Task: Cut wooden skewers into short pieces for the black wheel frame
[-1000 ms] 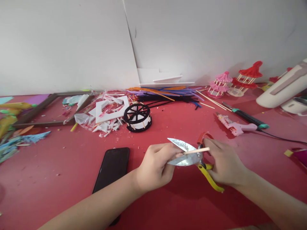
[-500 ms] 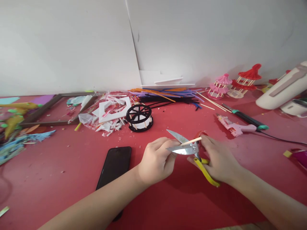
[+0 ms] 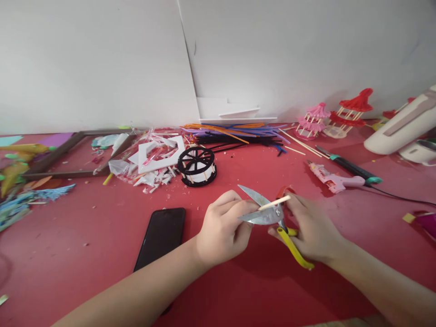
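My left hand pinches one end of a thin wooden stick, which lies between the two silver blades of the scissors. My right hand grips the scissors by their yellow and red handles, just right of the left hand. The blades stand partly apart around the stick. Both hands hover low over the red table.
A black phone lies left of my left arm. Behind stand a black-and-white wheel model, white scraps, coloured pipe cleaners, a pink glue gun, a soldering-type tool and small pagoda models.
The scissor blades have narrowed around the stick since a second ago, and both hands with the scissors have shifted slightly up and away.
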A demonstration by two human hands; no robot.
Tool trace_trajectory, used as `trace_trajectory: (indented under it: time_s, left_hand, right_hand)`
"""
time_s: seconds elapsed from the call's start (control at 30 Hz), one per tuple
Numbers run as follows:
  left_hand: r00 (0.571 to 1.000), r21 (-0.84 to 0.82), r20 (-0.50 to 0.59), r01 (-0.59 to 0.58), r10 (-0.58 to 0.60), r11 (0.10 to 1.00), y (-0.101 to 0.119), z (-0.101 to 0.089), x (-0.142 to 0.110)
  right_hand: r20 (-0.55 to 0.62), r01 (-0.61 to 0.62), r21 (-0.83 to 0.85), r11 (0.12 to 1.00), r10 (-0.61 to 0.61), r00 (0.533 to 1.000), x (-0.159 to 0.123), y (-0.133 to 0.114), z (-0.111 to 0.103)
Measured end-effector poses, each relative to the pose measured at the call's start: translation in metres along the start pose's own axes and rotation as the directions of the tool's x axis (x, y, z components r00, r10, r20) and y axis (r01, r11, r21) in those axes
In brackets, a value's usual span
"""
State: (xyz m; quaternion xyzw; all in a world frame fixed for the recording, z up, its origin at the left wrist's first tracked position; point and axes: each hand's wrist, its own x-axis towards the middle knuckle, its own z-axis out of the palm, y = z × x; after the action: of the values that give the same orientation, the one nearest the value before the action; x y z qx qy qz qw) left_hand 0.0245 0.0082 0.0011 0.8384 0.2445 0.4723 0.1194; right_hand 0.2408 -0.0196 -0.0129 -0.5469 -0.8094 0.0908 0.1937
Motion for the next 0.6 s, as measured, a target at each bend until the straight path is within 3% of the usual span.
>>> trace_trajectory:
  time_s: [0.6]
  left_hand:
    - [1.000, -0.050, 0.020, -0.010, 0.011, 0.999, 0.0017, 0.0010, -0.0012]
  right_hand:
    - [-0.006, 0.035, 0.004, 0.999, -0.035, 0.999, -0.0033, -0.0022, -0.0005]
